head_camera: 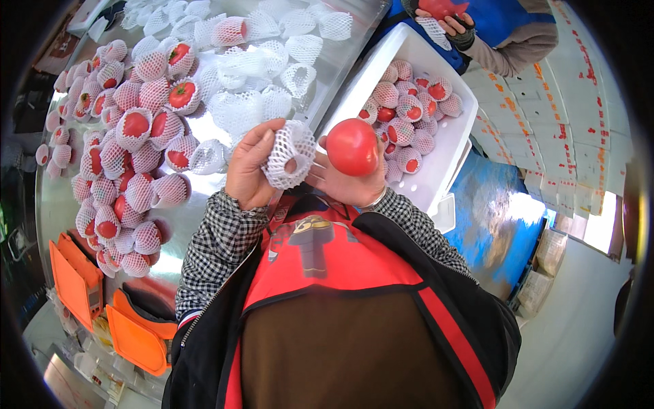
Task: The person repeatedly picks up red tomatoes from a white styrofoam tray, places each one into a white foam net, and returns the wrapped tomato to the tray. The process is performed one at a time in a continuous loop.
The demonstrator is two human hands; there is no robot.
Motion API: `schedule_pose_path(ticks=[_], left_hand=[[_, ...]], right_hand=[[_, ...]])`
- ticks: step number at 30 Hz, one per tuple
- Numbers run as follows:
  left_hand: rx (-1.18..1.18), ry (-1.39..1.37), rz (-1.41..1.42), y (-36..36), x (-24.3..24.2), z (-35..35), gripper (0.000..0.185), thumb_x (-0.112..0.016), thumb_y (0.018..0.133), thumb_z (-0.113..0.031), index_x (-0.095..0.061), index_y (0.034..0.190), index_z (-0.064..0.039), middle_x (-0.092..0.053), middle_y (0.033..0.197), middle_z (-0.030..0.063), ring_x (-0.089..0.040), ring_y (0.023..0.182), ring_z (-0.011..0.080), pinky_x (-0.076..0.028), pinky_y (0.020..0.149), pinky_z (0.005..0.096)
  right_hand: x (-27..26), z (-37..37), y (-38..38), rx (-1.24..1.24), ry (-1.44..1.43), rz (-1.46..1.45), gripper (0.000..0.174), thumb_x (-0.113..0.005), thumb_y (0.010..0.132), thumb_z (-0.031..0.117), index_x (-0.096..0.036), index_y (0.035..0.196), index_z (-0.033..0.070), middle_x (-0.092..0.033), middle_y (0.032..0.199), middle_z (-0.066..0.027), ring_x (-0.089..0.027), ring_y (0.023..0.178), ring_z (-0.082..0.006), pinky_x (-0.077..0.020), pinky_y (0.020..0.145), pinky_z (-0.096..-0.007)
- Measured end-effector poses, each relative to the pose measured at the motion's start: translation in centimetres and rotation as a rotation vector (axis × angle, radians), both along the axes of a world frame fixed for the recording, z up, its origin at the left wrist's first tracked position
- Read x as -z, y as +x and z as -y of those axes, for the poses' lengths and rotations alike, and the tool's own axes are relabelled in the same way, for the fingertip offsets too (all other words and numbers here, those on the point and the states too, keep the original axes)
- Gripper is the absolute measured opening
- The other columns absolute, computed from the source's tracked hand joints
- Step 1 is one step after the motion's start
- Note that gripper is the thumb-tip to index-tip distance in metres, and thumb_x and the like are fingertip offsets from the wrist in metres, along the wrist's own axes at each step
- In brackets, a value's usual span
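Note:
In my left hand is an empty white foam net sleeve, held between thumb and fingers. My right hand, palm up, carries a bare red tomato just to the right of the sleeve. Many tomatoes in foam nets are heaped on the metal table at the left. Loose empty foam nets lie on the table beyond my left hand. A white foam box stands beyond my right hand, with netted tomatoes inside.
A co-worker's gloved hand holds a red fruit and a foam net at the top right. White boxes with printed writing stand at the right. Two orange containers sit beside the table's near left edge. The floor covering is blue.

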State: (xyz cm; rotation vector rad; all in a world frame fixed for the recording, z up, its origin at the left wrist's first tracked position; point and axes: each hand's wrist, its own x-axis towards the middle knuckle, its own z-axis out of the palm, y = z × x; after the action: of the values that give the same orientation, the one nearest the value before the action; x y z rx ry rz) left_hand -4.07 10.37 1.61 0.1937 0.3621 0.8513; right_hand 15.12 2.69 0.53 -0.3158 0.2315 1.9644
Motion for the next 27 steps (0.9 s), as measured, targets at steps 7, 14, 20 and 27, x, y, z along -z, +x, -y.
schedule_pose_path(ticks=[7, 14, 20, 27], left_hand=[[0.037, 0.111, -0.185, -2.0, 0.9, -0.2, 0.042, -0.055, 0.089, 0.001, -0.048, 0.130, 0.001, -0.062, 0.113, 0.0161, -0.062, 0.101, 0.0219, -0.052, 0.089, 0.0335], [-0.010, 0.672, -0.941, -1.8, -2.3, 1.2, 0.045, -0.056, 0.079, 0.004, -0.058, 0.123, -0.005, -0.065, 0.109, 0.0069, -0.062, 0.091, 0.0205, -0.050, 0.081, 0.0330], [-0.315, 1.865, -1.268, 0.1, -5.7, 2.5, 0.045, -0.062, 0.071, -0.006, -0.059, 0.115, -0.006, -0.059, 0.113, 0.0102, -0.059, 0.081, 0.0264, -0.052, 0.066, 0.0348], [-0.280, 1.353, -1.471, -2.1, -2.4, 2.2, 0.081, -0.082, 0.058, -0.018, -0.049, 0.131, -0.008, -0.035, 0.137, 0.0288, -0.040, 0.124, 0.0431, -0.043, 0.097, 0.0453]], right_hand=[[1.5, -1.0, -0.9, -0.013, 0.246, -0.004, 0.087, -0.056, 0.073, 0.067, -0.045, 0.126, -0.001, -0.051, 0.127, -0.0193, -0.043, 0.123, -0.0336, -0.0269, 0.106, -0.0529], [-0.6, -2.0, -1.3, -0.159, 0.436, 1.242, 0.050, -0.069, 0.078, 0.011, -0.048, 0.122, 0.000, -0.057, 0.110, -0.0093, -0.057, 0.101, -0.0175, -0.0482, 0.089, -0.0320], [-0.4, -4.3, -3.2, 0.129, 0.197, 1.183, 0.056, -0.052, 0.082, -0.003, -0.029, 0.132, 0.009, -0.052, 0.114, -0.0160, -0.058, 0.096, -0.0182, -0.0521, 0.078, -0.0276], [-1.8, -4.7, -6.4, -0.076, 0.152, 1.480, 0.045, -0.054, 0.077, 0.000, -0.041, 0.119, 0.002, -0.052, 0.110, -0.0131, -0.060, 0.083, -0.0190, -0.0546, 0.069, -0.0298]])
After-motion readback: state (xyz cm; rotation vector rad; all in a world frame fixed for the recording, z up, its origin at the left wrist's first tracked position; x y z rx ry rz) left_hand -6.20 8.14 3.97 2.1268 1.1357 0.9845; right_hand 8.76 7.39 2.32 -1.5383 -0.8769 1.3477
